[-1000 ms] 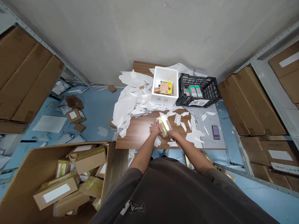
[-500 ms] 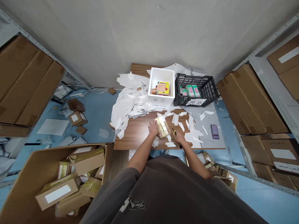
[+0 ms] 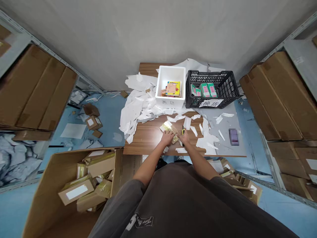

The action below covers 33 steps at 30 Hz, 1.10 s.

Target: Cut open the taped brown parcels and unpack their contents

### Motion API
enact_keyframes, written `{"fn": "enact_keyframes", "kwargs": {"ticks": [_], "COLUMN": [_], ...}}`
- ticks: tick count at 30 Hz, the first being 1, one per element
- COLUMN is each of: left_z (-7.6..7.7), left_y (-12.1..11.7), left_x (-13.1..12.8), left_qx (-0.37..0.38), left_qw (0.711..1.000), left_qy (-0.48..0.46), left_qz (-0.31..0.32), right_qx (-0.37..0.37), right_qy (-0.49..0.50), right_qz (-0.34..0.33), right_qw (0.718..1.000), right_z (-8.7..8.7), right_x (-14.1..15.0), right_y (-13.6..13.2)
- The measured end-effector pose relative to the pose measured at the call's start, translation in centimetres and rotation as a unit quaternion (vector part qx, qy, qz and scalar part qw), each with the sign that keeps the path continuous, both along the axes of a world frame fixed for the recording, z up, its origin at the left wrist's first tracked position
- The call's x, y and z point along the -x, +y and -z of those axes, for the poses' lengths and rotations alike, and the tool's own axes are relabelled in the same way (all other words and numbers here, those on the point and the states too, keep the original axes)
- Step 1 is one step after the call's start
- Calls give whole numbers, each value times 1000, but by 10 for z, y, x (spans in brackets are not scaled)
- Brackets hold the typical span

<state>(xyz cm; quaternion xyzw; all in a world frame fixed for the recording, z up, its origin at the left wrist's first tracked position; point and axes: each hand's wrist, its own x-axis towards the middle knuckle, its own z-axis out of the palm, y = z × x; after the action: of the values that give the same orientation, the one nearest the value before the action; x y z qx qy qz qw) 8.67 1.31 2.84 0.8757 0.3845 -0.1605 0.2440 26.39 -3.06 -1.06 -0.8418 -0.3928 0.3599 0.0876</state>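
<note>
The two hands operate close together at the near part of the wood-grain bench (image 3: 150,131). The left hand (image 3: 167,137) lies over the near side of the taped parcel (image 3: 166,126); whether its fingers grip or only press cannot be told. The right hand (image 3: 184,137) is closed on the yellow-and-black cutter (image 3: 183,130), which points away from the wearer. The parcel lies on the bench, ahead of the left hand and extending toward the right hand, with glossy tape at its near end.

Beyond the hands stands the white bin (image 3: 170,103), containing a yellow box (image 3: 177,86). The black crate (image 3: 229,99) stands just beside it, to the right, and contains green-and-pink boxes (image 3: 205,90). Torn white paper (image 3: 131,110) is heaped beyond and left of the hands. White scraps (image 3: 194,131) lie right of the right hand. An open carton (image 3: 47,185), left of the wearer, contains further parcels (image 3: 76,191).
</note>
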Motion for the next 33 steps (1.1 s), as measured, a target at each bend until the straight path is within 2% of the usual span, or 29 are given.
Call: {"fn": "enact_keyframes", "kwargs": {"ticks": [5,9,12,14,16,19,21,25,29,33], "left_z": [-2,-2,0,1,3,6,7,10,12,11], "left_y": [5,1,0,2,5,7,6,7,9,8], "left_x": [0,5,7,7,7,7,8,8,4,4], "left_qx": [-52,-80,-66,-42,-26,-23,-26,-25,-15,-19], "left_qw": [998,995,996,997,998,997,997,997,997,997], "left_qy": [37,20,14,17,13,2,-5,-8,-10,-10], "left_qz": [-16,-46,-54,-58,-62,-69,-69,-69,-74,-77], "right_qx": [-36,-30,-54,-92,-106,-61,-16,42,83,101], "right_qy": [26,30,39,52,78,104,84,-3,-91,-116], "right_qz": [-34,-36,-42,-55,-98,-218,-280,-342,-401,-447], "right_qw": [998,998,997,993,986,968,956,939,908,881], "right_z": [6,4,-1,-4,-7,-12,-16,-31,-51,-68], "right_x": [7,11,4,-7,-20,-36,-41,-35,-23,-14], "right_y": [34,52,43,25,4,-22,-29,-19,-4,3]}}
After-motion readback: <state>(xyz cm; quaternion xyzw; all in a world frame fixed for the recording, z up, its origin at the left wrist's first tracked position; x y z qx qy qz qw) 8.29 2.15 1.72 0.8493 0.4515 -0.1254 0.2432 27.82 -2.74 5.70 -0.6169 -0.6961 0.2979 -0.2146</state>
